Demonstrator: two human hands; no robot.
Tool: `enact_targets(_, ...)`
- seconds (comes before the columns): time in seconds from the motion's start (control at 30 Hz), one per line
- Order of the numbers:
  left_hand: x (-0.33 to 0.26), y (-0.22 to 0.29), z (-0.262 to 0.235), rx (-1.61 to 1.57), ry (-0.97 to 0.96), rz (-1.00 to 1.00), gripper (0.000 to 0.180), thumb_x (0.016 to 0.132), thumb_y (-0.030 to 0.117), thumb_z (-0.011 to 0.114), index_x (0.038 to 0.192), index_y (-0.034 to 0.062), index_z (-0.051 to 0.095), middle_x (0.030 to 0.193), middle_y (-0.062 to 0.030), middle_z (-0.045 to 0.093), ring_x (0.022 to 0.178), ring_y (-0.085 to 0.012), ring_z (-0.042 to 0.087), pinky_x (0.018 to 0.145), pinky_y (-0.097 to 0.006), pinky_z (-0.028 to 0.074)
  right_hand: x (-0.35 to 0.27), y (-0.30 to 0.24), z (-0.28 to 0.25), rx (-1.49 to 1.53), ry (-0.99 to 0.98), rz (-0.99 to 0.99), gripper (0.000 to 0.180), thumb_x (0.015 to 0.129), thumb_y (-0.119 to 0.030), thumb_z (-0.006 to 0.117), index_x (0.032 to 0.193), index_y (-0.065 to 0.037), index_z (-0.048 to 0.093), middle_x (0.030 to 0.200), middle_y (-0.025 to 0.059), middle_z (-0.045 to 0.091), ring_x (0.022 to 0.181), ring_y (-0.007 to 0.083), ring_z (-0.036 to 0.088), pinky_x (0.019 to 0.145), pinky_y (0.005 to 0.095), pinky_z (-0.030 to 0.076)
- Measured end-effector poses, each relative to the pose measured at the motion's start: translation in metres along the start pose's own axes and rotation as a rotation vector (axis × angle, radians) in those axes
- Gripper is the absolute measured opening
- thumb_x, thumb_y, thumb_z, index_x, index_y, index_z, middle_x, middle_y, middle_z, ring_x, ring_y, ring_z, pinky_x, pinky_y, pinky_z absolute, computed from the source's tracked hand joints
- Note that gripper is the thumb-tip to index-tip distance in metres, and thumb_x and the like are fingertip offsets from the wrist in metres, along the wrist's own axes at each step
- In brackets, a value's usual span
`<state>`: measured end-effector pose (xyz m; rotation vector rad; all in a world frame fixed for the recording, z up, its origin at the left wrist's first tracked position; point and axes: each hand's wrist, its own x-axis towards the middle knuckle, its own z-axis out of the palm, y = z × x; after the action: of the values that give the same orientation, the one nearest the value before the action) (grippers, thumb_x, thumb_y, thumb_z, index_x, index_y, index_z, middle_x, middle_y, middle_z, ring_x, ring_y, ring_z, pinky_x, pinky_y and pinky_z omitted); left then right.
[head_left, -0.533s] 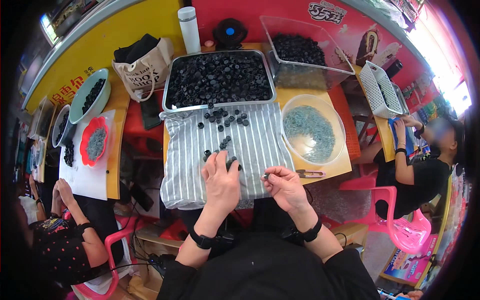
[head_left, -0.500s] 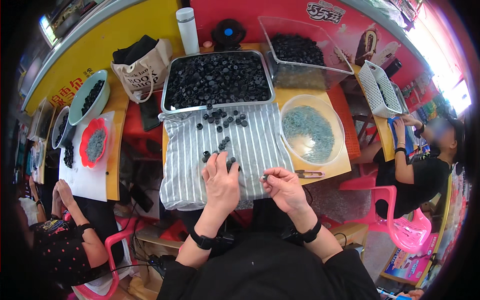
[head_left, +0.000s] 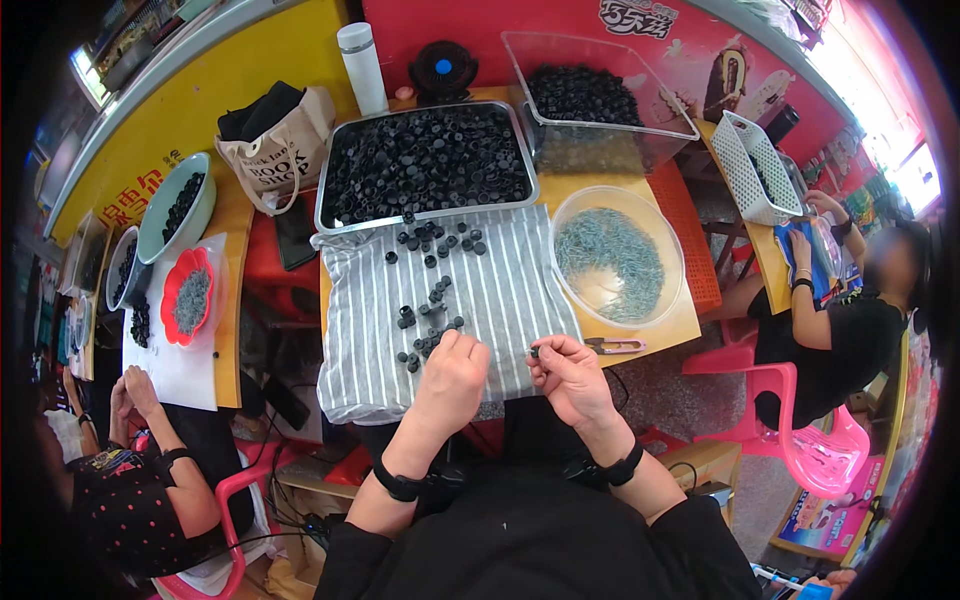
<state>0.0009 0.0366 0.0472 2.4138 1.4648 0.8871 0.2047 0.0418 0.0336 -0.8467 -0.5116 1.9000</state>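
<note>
Cloth [head_left: 360,340] under loose black pieces [head_left: 406,317], probably against rolling; small dark part [head_left: 534,351] pinched in right hand [head_left: 570,378]; left hand [head_left: 455,378] curled narrow nearby, contents impossible to tell.

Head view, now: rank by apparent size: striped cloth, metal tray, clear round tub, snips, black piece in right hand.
Largest to smallest:
1. Striped cloth
2. Metal tray
3. Clear round tub
4. Snips
5. Black piece, partly covered by the right hand
</note>
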Motion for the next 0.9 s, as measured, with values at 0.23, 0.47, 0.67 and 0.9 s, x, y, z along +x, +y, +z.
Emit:
enact_targets(0.23, -0.003, -0.003, 0.002, -0.171, 0.014, -0.082, 0.012, 0.074, -0.008, 0.059, 0.084, -0.0027, 0.057, 0.084, -0.0169, 0.057, 0.086, -0.036, 0.056, 0.075, -0.042, 0.048, -0.003, -0.001, 0.002, 0.006, -0.011, -0.03, 0.01, 0.094, -0.007, 0.065, 0.103, -0.003, 0.066, 0.087, 0.0047, 0.067, 0.076, 0.0101, 0.062, 0.068, 0.0224, 0.05)
enact_targets(0.47, -0.005, 0.009, 0.003, -0.223, 0.05, -0.079, 0.013, 0.075, -0.009, 0.06, 0.086, -0.0033, 0.06, 0.089, -0.0177, 0.059, 0.089, -0.0371, 0.058, 0.076, -0.042, 0.049, -0.003, 0.003, 0.006, 0.022, -0.016, -0.052, 0.012, 0.092, -0.004, 0.065, 0.105, -0.002, 0.065, 0.09, 0.0066, 0.067, 0.079, 0.012, 0.063, 0.069, 0.0235, 0.051)
enact_targets(0.67, -0.011, 0.006, 0.005, -0.187, 0.043, -0.104, 0.019, 0.074, -0.012, 0.058, 0.092, -0.0048, 0.062, 0.092, -0.0158, 0.061, 0.09, -0.0323, 0.059, 0.078, -0.038, 0.05, -0.009, 0.002, 0.01, -0.001, 0.02, -0.095, 0.013, 0.092, -0.002, 0.065, 0.105, -0.001, 0.065, 0.09, 0.0071, 0.067, 0.079, 0.012, 0.063, 0.069, 0.0234, 0.051)
enact_targets(0.9, -0.016, -0.002, 0.006, -1.964, 0.094, -0.614, 0.025, 0.089, -0.001, 0.064, 0.114, -0.0021, 0.064, 0.11, -0.0142, 0.068, 0.1, -0.02, 0.065, 0.092, -0.032, 0.052, -0.024, 0.012, 0.047, -0.535, 0.018, -0.599, 0.016, 0.087, 0.007, 0.066, 0.102, 0.002, 0.063, 0.085, 0.0025, 0.063, 0.079, 0.0089, 0.059, 0.073, 0.0217, 0.048)
